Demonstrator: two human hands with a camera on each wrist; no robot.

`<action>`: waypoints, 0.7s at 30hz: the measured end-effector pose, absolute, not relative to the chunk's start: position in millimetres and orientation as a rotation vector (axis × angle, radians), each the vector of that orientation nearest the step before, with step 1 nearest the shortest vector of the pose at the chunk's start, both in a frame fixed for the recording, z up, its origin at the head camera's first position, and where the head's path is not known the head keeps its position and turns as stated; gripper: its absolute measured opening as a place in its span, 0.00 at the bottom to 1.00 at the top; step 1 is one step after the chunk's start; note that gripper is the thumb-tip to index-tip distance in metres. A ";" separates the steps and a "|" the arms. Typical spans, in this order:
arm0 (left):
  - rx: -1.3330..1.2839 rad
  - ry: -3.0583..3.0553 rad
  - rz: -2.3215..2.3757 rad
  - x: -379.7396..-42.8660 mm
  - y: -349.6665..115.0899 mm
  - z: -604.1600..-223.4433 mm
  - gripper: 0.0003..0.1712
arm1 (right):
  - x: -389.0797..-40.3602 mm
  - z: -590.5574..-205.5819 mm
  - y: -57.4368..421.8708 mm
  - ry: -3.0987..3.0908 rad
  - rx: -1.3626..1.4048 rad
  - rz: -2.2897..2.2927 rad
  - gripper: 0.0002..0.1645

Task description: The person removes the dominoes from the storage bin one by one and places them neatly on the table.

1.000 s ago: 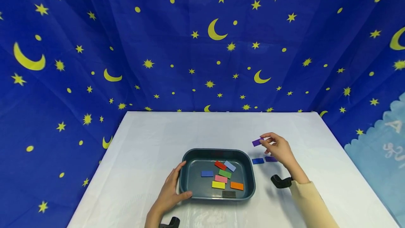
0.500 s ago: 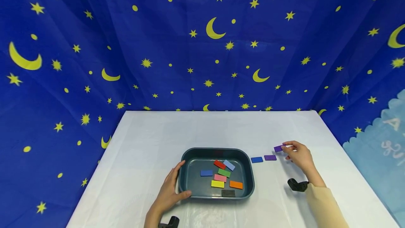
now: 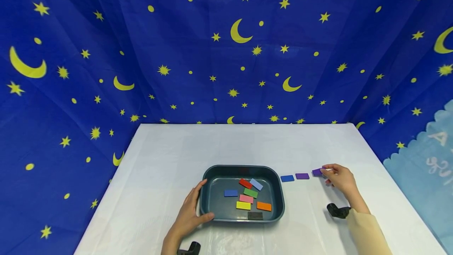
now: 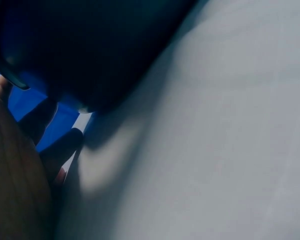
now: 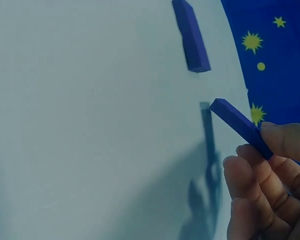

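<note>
My left hand [image 3: 192, 213] grips the left end of a dark grey-green tray [image 3: 244, 221], thumb at the near corner and index finger at the far left rim. In the left wrist view, other fingers [image 4: 62, 150] extend under the tray's rim. My right hand [image 3: 341, 180] pinches a small purple block [image 3: 317, 172] by one end between thumb and fingers. The right wrist view shows this purple block [image 5: 240, 125] tilted over the white surface, its shadow below. To its left in the head view lie another purple block [image 3: 302, 176] and a blue block [image 3: 287, 178], in a row.
Inside the tray lie several coloured blocks, among them a red block [image 3: 245, 183], a yellow block [image 3: 243, 206], an orange block [image 3: 264, 206] and a black block [image 3: 255, 216]. A blue curtain [image 3: 212, 50] with stars and moons stands behind the white table [image 3: 170, 148].
My right hand has carried the purple block rightward past the two lying blocks, then lowered it toward the table at the row's right end. The left hand and tray have stayed put.
</note>
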State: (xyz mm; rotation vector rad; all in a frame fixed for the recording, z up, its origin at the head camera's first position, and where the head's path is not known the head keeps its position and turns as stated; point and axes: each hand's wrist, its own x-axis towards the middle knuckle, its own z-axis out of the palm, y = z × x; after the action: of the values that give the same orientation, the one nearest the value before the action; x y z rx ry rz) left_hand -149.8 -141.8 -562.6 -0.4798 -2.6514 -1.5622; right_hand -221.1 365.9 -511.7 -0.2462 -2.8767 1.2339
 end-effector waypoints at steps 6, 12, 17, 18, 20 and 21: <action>-0.482 -2.644 -1.556 -150.7 -142.1 -563.0 0.56 | -218.6 -515.8 367.0 -2.891 -0.285 1.271 0.24; -0.485 -2.647 -1.563 -150.4 -142.7 -563.0 0.55 | -218.7 -518.6 368.9 -2.895 -0.282 1.224 0.23; -0.494 -2.635 -1.564 -150.5 -142.4 -564.0 0.55 | -219.1 -521.3 369.8 -2.908 -0.301 1.166 0.23; -0.499 -2.633 -1.561 -150.8 -142.4 -564.5 0.55 | -218.8 -521.2 369.5 -2.913 -0.311 1.150 0.24; -0.506 -2.627 -1.558 -151.1 -142.3 -565.2 0.55 | -218.1 -520.8 368.8 -2.923 -0.335 1.118 0.25; -0.508 -2.626 -1.555 -151.3 -142.3 -565.5 0.55 | -217.6 -520.7 368.6 -2.929 -0.341 1.100 0.26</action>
State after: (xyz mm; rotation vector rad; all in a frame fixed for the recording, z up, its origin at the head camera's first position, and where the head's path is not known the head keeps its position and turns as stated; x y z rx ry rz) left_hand -151.3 -142.3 -565.5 -0.5081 -2.6256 -1.5552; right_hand -217.6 368.6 -520.7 -0.3414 -2.9286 1.1001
